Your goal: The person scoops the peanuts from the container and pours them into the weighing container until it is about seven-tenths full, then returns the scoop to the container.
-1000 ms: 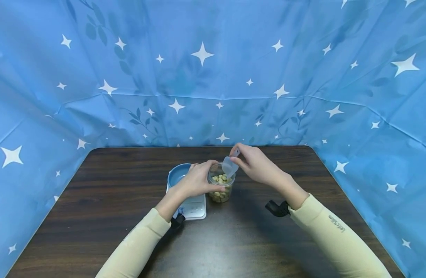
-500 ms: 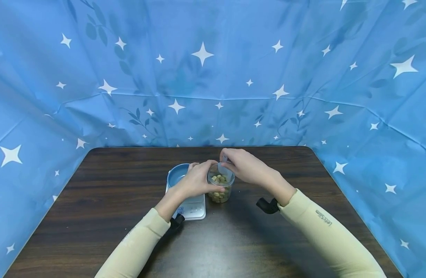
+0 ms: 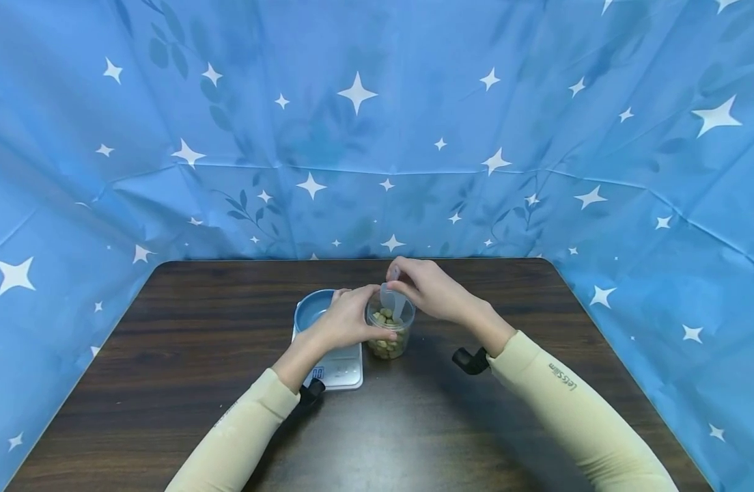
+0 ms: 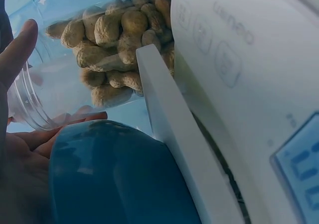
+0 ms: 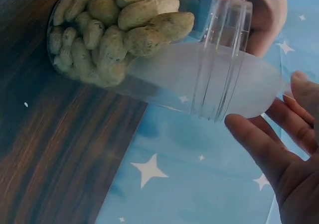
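My left hand [image 3: 346, 321] grips a clear plastic jar [image 3: 384, 354] near its rim, thumb on the near side and fingers around the back. Unshelled peanuts [image 5: 109, 40] fill the lower part of the jar. Between its thumb and fingers, my right hand [image 3: 435, 290] pinches the handle end of a translucent white scoop [image 3: 389, 296]. The scoop's blade reaches through the jar mouth, and in the right wrist view its tip lies against the peanuts. Part of the handle is hidden by the fingers.
Left of the jar, a white digital scale [image 3: 340, 376] with a lit display carries a blue bowl [image 4: 114, 174], partly hidden behind my left hand. All stand on a dark wood table [image 3: 217, 342]. A blue star-patterned curtain [image 3: 377, 137] hangs behind the table's far edge.
My right hand has moved left, bringing the scoop from over the jar's right rim down into its mouth. The scoop's angle has shifted. My left hand stays on the jar.
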Demonstrator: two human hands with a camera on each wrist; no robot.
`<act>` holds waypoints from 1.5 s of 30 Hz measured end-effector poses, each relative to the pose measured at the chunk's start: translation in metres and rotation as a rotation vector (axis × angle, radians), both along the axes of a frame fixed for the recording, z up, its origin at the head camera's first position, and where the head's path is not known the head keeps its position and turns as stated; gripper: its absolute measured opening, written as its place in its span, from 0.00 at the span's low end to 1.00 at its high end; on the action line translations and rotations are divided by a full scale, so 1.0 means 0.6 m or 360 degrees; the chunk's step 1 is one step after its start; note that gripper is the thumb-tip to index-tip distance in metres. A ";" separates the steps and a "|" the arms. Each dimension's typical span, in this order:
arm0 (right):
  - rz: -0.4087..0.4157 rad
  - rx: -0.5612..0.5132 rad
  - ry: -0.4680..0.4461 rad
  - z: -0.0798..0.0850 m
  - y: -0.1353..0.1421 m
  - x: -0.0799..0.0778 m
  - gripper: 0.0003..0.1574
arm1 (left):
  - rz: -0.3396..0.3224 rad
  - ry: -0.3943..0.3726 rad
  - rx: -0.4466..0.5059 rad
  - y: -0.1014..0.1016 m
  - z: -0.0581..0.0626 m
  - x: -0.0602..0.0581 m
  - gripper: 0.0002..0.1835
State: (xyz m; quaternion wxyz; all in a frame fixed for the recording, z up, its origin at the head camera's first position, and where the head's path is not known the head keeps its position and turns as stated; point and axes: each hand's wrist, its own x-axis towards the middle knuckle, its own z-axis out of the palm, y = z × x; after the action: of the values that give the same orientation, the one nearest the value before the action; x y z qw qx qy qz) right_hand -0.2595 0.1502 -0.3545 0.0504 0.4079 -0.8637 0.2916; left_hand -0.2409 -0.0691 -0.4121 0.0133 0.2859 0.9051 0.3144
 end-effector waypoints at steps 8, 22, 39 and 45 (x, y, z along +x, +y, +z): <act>-0.0015 -0.0115 0.0035 -0.012 0.003 0.000 0.03 | -0.0011 -0.0003 -0.0009 -0.001 -0.003 -0.002 0.50; 0.0067 -0.0021 0.0026 -0.011 -0.008 0.009 0.04 | -0.0032 -0.0012 0.0011 -0.002 -0.001 -0.005 0.49; 0.0074 -0.0145 -0.0036 -0.035 -0.018 0.014 0.03 | -0.0020 -0.0008 -0.0004 -0.002 0.001 -0.003 0.48; -0.0183 -0.0387 -0.0182 -0.042 -0.010 0.017 0.06 | -0.0043 0.0009 0.0027 -0.004 0.003 -0.003 0.46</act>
State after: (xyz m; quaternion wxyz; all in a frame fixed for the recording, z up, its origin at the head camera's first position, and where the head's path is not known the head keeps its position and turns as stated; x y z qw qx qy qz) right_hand -0.2490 0.1439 -0.3795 0.0669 0.3314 -0.8455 0.4133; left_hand -0.2428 -0.0713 -0.4103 0.0124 0.2991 0.8985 0.3211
